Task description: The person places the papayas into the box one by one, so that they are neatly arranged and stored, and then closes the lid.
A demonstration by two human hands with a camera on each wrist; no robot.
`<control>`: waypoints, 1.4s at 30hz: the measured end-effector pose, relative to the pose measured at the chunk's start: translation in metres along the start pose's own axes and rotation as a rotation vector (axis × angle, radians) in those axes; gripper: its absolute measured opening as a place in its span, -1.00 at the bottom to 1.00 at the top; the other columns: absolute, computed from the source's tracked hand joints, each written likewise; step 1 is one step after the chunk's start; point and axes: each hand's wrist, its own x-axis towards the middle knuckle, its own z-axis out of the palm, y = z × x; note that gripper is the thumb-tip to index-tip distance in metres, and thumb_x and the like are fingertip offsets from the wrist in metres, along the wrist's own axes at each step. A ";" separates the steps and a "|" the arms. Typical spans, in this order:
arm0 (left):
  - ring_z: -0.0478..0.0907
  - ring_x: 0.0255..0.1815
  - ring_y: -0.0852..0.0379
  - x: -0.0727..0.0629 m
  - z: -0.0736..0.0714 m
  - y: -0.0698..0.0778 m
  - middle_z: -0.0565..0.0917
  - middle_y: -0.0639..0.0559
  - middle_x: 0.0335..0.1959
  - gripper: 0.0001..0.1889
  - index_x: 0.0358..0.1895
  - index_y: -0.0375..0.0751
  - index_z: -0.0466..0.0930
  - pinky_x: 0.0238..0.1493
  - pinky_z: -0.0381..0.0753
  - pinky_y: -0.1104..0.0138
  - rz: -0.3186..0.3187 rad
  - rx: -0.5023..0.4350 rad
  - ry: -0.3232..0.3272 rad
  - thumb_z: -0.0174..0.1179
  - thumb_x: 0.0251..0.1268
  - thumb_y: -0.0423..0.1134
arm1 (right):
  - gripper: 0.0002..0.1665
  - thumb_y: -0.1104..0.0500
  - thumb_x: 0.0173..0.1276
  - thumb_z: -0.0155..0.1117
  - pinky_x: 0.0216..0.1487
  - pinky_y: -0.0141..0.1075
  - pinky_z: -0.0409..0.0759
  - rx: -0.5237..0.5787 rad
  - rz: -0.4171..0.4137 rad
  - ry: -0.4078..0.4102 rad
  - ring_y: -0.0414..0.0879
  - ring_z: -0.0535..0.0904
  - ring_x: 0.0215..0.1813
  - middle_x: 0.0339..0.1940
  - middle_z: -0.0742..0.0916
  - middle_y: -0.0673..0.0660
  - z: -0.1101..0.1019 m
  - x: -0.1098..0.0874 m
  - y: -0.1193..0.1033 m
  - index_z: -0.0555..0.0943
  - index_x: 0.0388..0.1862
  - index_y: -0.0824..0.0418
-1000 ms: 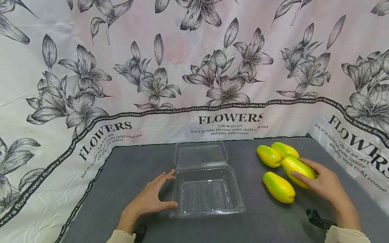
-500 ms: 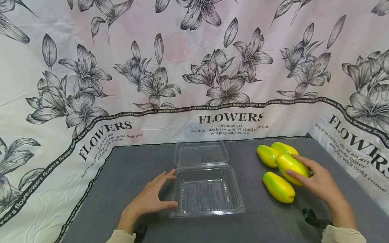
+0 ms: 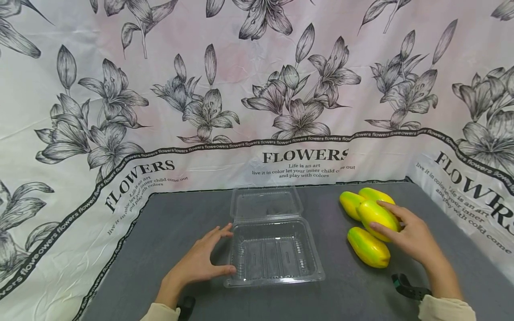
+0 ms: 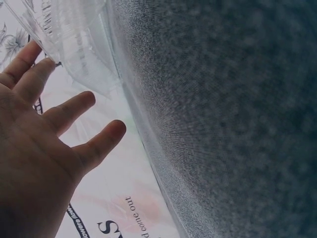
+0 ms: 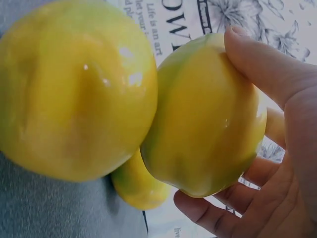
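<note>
A yellow-green papaya [image 3: 376, 218] is gripped by my right hand [image 3: 413, 236], thumb on the near side and fingers round the far side. In the right wrist view, the held papaya [image 5: 208, 119] appears in front of another, smaller-looking one, beside a large near papaya [image 5: 74, 94]. Just in front of the held fruit lies one papaya [image 3: 368, 249], and two more sit behind it. My left hand [image 3: 196, 258] is spread at the left side of a clear plastic clamshell container [image 3: 277, 281], thumb and fingertips at its rim. Inside the container nothing is seen.
The container's lid [image 3: 267, 203] lies folded back behind its base. Two papayas, one left [image 3: 350, 204] and one right [image 3: 375, 194], rest at the back right of the grey table [image 3: 180, 214]. A flower-printed cloth [image 3: 225, 165] stands behind the table.
My right hand has moved left with the papaya, which now partly covers the back-left papaya and overlaps the front one. The left hand and container have not moved.
</note>
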 end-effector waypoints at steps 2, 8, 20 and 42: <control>-0.02 0.70 -0.21 0.000 0.000 0.000 0.16 0.09 0.66 -0.05 0.53 0.28 0.28 0.41 0.02 -0.53 -0.003 0.001 -0.001 0.47 0.01 0.31 | -0.10 -0.17 0.35 0.41 -0.08 0.01 0.55 0.004 -0.008 -0.002 0.34 0.52 0.17 0.38 0.52 0.49 0.001 0.001 -0.003 0.38 0.52 0.22; -0.03 0.70 -0.18 0.000 0.000 0.000 0.14 0.14 0.67 -0.07 0.49 0.25 0.33 0.43 0.00 -0.51 -0.005 0.002 -0.003 0.48 -0.01 0.32 | -0.07 -0.18 0.34 0.43 -0.05 0.15 0.55 0.020 -0.027 -0.001 0.37 0.50 0.20 0.41 0.49 0.48 0.001 0.004 -0.014 0.36 0.54 0.21; -0.03 0.71 -0.16 0.000 -0.001 0.002 0.13 0.17 0.67 -0.07 0.49 0.25 0.33 0.43 0.03 -0.51 0.001 0.010 -0.003 0.47 -0.01 0.33 | -0.16 -0.15 0.33 0.44 -0.19 -0.45 0.48 0.041 -0.088 0.043 0.12 0.54 0.07 0.40 0.55 0.33 0.003 0.012 -0.034 0.42 0.51 0.07; -0.02 0.70 -0.16 0.000 -0.001 0.001 0.12 0.23 0.67 -0.09 0.49 0.23 0.34 0.42 0.07 -0.50 0.017 0.029 0.004 0.46 0.01 0.32 | -0.18 -0.13 0.36 0.42 -0.08 -0.28 0.61 0.166 -0.141 -0.035 0.10 0.56 0.07 0.35 0.59 0.25 0.030 0.042 -0.072 0.39 0.52 0.06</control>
